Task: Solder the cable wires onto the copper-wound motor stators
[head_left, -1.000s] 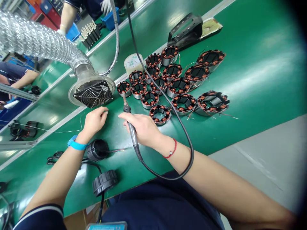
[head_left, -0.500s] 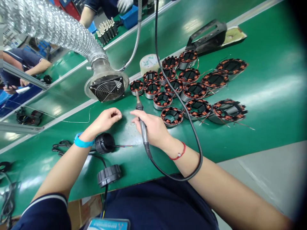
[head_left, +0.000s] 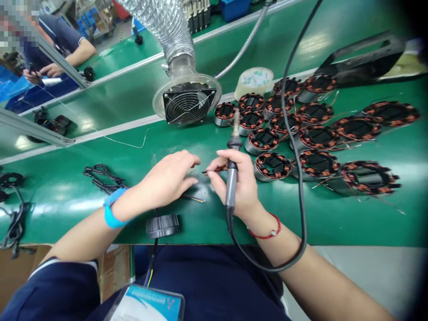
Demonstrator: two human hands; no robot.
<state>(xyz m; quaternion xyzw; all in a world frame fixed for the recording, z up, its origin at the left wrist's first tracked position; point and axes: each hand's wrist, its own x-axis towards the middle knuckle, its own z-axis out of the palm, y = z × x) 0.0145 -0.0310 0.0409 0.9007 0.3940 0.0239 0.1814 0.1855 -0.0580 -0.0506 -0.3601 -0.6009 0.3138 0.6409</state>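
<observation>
My right hand (head_left: 239,183) holds a soldering iron (head_left: 231,178) upright against the palm, its tip pointing away from me. Between that hand's thumb and fingertip is a tiny dark piece (head_left: 204,172), too small to name. My left hand (head_left: 174,178) hovers just left of it, thumb and fingers apart, with nothing visible between them. Thin coloured wires (head_left: 197,199) lie under the left hand. Nearer to me is a black ribbed ring cap (head_left: 163,226) with a cable through it. Wire-wound stators (head_left: 273,166) stand in rows to the right.
A fan with a duct (head_left: 187,107) stands behind my hands. Beside it are a tape roll (head_left: 254,82) and a black metal bracket (head_left: 364,58). The iron's cord (head_left: 296,147) loops over the stators. Coiled cables (head_left: 103,176) lie left. Another person's hand (head_left: 51,70) is at the far left.
The view has shifted, so the bench items appear elsewhere. My left hand has moved beside my right and now covers where the black housing was. My right thumb and finger have closed on the tiny dark piece.
</observation>
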